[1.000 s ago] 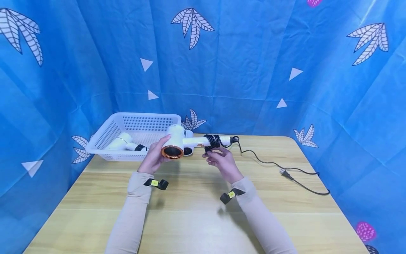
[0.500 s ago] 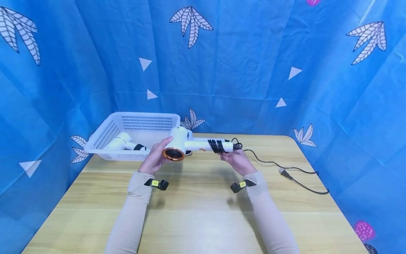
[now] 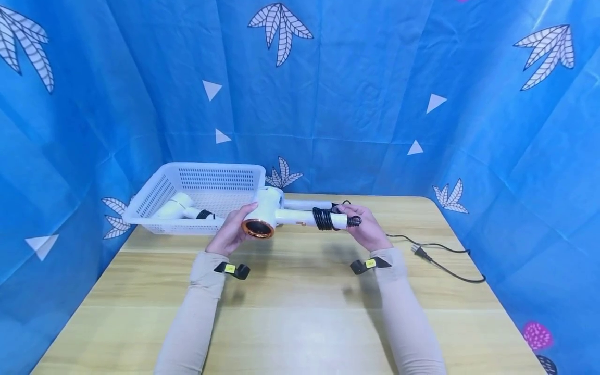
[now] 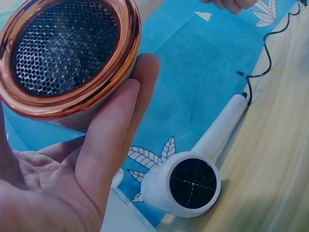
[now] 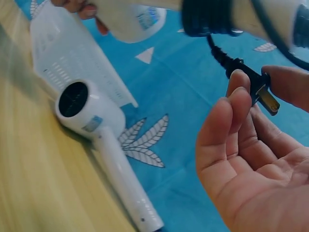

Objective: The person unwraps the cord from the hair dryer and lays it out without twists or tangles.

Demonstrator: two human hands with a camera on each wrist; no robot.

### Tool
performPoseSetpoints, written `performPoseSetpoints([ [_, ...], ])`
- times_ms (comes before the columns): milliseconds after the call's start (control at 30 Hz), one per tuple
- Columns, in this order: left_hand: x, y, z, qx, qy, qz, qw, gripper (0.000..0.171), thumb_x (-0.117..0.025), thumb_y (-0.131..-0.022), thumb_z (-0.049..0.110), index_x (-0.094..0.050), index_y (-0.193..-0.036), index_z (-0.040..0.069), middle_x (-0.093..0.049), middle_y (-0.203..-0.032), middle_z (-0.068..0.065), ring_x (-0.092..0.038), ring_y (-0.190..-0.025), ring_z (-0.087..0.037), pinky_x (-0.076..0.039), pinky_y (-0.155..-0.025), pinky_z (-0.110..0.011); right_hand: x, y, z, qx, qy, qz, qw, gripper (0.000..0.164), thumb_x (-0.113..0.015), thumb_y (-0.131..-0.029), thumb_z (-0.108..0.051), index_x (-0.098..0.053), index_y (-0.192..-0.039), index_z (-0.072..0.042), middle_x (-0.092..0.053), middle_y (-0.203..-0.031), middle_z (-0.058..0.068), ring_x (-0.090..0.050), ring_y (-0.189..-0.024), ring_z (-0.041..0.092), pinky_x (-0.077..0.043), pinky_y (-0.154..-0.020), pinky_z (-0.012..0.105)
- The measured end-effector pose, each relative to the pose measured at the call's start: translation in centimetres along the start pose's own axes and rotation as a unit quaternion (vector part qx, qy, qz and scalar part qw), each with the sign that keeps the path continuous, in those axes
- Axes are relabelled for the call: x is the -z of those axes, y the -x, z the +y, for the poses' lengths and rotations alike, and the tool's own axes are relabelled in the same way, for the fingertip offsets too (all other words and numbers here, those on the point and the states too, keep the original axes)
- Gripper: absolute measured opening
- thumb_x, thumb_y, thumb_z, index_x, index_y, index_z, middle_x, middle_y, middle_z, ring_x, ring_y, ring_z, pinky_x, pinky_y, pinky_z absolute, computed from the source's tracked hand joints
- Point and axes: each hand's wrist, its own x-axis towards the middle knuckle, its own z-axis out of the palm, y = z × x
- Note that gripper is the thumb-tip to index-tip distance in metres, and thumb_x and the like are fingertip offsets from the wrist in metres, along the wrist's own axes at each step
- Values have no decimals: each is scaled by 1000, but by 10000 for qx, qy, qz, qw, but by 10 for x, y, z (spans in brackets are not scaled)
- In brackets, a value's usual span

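Observation:
My left hand (image 3: pixel 232 229) holds a white hair dryer (image 3: pixel 268 204) by its barrel above the table, its copper-rimmed grille (image 4: pixel 67 53) facing me. The handle points right, with a black cord (image 3: pixel 323 219) wound round it in several turns. At the handle's end, my right hand (image 3: pixel 367 229) pinches the cord's two-pin plug (image 5: pixel 252 81) between thumb and fingers, as the right wrist view shows. Behind the held dryer a second white hair dryer (image 5: pixel 104 121) lies on the table, partly hidden in the head view.
A white perforated basket (image 3: pixel 206 166) stands at the back left with another white hair dryer (image 3: pixel 175 207) in it. On the right of the wooden table (image 3: pixel 290 323) trails a loose black cord ending in a plug (image 3: pixel 422 253). Blue patterned curtains (image 3: pixel 365 78) surround the table.
My right hand has gone from beneath the handle rightward to its end, carrying the plug end of the cord. The held dryer has shifted slightly right. My left hand keeps its grip.

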Motion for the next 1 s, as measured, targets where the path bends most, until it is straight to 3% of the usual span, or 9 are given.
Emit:
performPoseSetpoints([
  [200, -1, -2, 1, -27, -25, -41, 10000, 56, -50, -105, 40, -47, -141, -2, -71, -100, 1, -74, -85, -13, -66, -74, -28, 0, 4, -18, -28, 467, 504, 9976, 16, -60, -105, -18, -76, -105, -15, -76, -101, -3, -71, -88, 9, -61, -80, 21],
  [467, -1, -3, 2, -45, -108, -29, 9999, 53, -52, -104, 41, -51, -136, -1, -73, -97, 2, -75, -84, -13, -66, -75, -29, -8, 11, -36, 257, 1099, 1125, 9872, 20, -62, -103, -13, -78, -93, -22, -74, -83, -7, -66, -74, 5, -57, -70, 17],
  [600, 0, -2, 1, -27, -52, -15, 10000, 52, -51, -104, 40, -51, -136, 0, -72, -97, 2, -75, -84, -12, -66, -75, -28, -17, 15, -43, 519, 1514, 1377, 9775, 16, -64, -102, -12, -76, -109, -4, -75, -82, -8, -68, -74, 5, -58, -71, 17],
  [733, 1, -1, 2, -43, 16, 18, 10000, 53, -51, -104, 40, -50, -137, -1, -72, -97, 1, -75, -84, -13, -66, -74, -28, -24, 19, -50, 694, 2004, 1585, 9643, 37, -66, -101, -16, -65, -125, 13, -76, -85, -12, -70, -76, 2, -60, -76, 16],
  [933, 1, 1, 3, -28, 13, 82, 10000, 60, -52, -104, 41, -46, -143, -4, -72, -98, 1, -75, -84, -13, -66, -74, -29, -32, 27, -57, 687, 2644, 1792, 9451, 40, -69, -100, -23, -67, -126, 8, -76, -87, -19, -74, -81, 2, -59, -89, 19],
  [1000, 2, 1, 4, 2, -1, 119, 9999, 62, -53, -104, 42, -45, -145, -4, -71, -100, 1, -75, -85, -13, -66, -75, -28, -34, 29, -59, 708, 2774, 1820, 9407, 39, -70, -100, -24, -68, -124, 6, -77, -89, -15, -75, -83, 6, -58, -90, 20],
])
